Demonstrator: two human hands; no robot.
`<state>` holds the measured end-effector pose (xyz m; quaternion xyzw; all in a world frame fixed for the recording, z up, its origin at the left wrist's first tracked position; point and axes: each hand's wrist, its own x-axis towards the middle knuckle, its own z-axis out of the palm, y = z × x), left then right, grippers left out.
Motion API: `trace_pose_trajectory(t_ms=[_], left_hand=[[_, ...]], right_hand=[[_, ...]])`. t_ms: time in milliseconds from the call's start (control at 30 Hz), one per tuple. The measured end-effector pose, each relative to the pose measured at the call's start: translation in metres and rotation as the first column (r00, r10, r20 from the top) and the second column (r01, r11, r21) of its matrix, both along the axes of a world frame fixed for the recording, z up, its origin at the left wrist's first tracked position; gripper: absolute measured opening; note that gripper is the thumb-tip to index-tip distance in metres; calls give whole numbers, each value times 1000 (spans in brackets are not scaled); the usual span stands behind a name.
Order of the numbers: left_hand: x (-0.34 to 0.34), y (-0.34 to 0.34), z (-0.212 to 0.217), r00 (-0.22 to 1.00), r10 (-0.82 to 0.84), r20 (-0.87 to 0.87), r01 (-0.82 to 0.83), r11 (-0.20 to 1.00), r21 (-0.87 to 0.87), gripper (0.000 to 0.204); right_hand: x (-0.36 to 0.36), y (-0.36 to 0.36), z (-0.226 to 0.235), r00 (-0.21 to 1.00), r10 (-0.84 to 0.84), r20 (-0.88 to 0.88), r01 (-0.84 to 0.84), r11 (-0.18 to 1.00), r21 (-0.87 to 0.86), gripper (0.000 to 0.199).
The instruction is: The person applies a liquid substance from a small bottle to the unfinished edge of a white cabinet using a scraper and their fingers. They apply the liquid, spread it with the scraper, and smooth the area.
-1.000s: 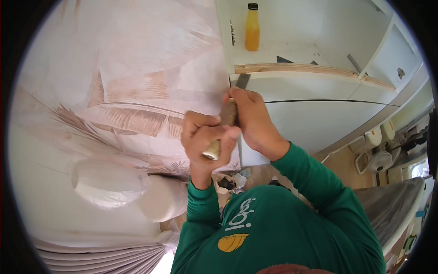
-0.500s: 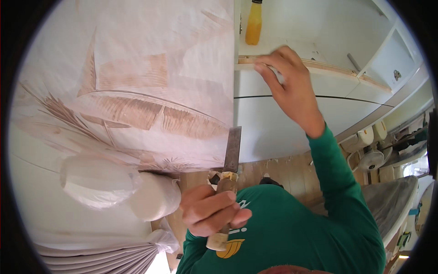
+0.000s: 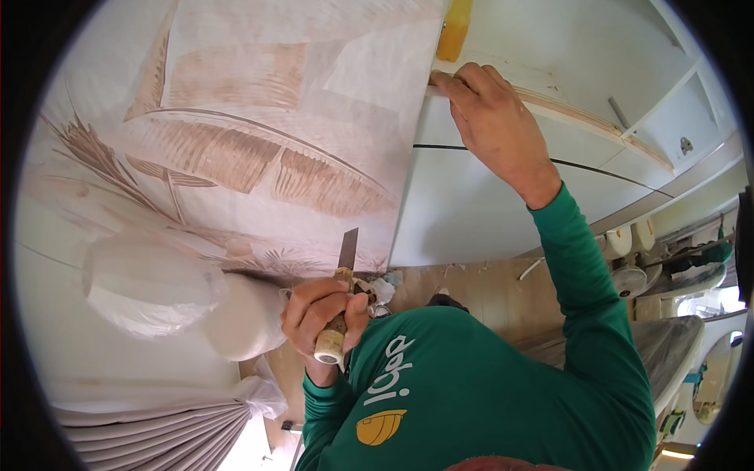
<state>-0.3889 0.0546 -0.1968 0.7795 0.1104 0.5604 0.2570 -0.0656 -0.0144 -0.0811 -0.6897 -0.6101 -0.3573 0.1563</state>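
A person in a green long-sleeved shirt [image 3: 479, 385] is working at a white cabinet [image 3: 487, 196] beside a wall covered in leaf-patterned wallpaper [image 3: 259, 149]. The left hand [image 3: 318, 314] is clenching the pale wooden handle of a chisel [image 3: 339, 302], holding it close to the chest with the flat metal blade pointing up toward the lower part of the wallpaper. The blade is standing clear of the wall and is not touching the cabinet.

The right hand [image 3: 491, 118] is reaching up and away from the body, its fingers curling over and gripping the bare wooden edge strip [image 3: 565, 106] that is running along the front of a cabinet shelf, at the strip's end nearest the wallpaper. An orange bottle [image 3: 455, 31] is standing on the shelf just above that hand.

To the person's left, a round lamp shade wrapped in clear plastic [image 3: 149, 286] is hanging near the chisel hand, with grey curtain folds [image 3: 157, 428] showing below it. Scraps and debris are lying on the wooden floor [image 3: 487, 286] at the foot of the cabinet.
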Motion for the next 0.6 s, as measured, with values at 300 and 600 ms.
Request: trace_pose_trajectory(t_ms=[300,600], left_hand=[[-9,7,-8,1000,16,-22,-17,1000,-16,18],[-19,4,-13,999,15,-36,-18,994,-104,19]], right_hand=[[7,-11,18,991,-15,131,40,981,-192,34],[17,-9,18,998,-9,60,19,986,-165,35]])
